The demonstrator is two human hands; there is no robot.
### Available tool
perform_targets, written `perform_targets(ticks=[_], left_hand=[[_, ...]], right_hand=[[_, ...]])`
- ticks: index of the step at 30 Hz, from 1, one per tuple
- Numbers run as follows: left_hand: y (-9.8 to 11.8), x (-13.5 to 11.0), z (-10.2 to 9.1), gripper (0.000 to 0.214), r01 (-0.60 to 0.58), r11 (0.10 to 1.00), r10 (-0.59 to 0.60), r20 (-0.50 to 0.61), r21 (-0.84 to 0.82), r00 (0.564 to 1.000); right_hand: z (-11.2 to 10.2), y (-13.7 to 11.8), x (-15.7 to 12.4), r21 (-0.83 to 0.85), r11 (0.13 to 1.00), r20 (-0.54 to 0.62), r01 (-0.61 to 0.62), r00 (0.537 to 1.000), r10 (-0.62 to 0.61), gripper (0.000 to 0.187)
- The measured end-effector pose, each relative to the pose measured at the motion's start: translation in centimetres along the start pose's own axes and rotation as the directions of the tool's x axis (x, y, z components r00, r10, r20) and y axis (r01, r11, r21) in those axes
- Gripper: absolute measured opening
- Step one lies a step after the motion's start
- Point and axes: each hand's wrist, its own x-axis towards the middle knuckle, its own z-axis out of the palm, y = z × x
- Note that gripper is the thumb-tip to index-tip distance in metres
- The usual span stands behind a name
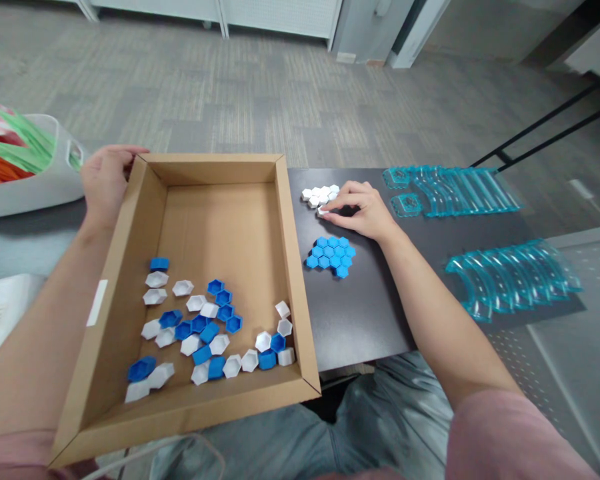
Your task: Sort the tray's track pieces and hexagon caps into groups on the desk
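My left hand (107, 175) grips the far left corner of a shallow cardboard box (293, 267), its fingers partly hidden behind the wall. Inside lie loose blue hexagonal pieces (199, 324) and white hexagonal pieces (220, 344), several of each, mostly near the front. To the right of the box, my right hand (357, 210) pinches a white hexagonal piece (322, 211) against the dark table, just in front of a cluster of white pieces (316, 195). Closer to me, blue hexagonal pieces (331, 253) sit edge to edge in a flat patch.
Clear teal plastic curved parts (465, 192) lie in a row at the far right of the table (360, 320), with another row (515, 275) nearer. A light bin (55, 173) with green and orange items stands at left. A black metal frame (545, 127) is beyond.
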Motion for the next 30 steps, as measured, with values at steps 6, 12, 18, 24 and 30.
perform_targets(ticks=[6,12,18,24,30], left_hand=[[-0.06,-0.04,-0.03,0.029,0.001,1.0,-0.001,-0.011,-0.001,1.0],[0.02,-0.08,0.05,0.027,0.003,1.0,-0.003,-0.011,-0.011,1.0],[0.62,-0.48,0.17,0.025,0.03,0.999,-0.03,-0.024,-0.032,0.999],[0.52,-0.36,0.04,0.025,0.016,1.0,-0.016,-0.007,0.008,1.0],[0.22,-0.26,0.03,0.022,-0.015,1.0,0.015,-0.001,0.0,1.0]], right_hand=[[0.03,0.05,0.05,-0.012,1.0,-0.004,-0.005,1.0,0.005,0.025],[0.08,-0.04,0.13,0.004,1.0,-0.02,0.008,1.0,-0.008,0.023],[0.05,-0.11,0.18,0.013,1.0,-0.024,-0.006,1.0,0.007,0.018],[0.08,-0.25,0.23,0.0,0.999,-0.019,-0.032,0.999,0.032,0.021],[0.07,0.11,0.24,0.006,1.0,-0.056,-0.013,0.998,0.014,0.023]])
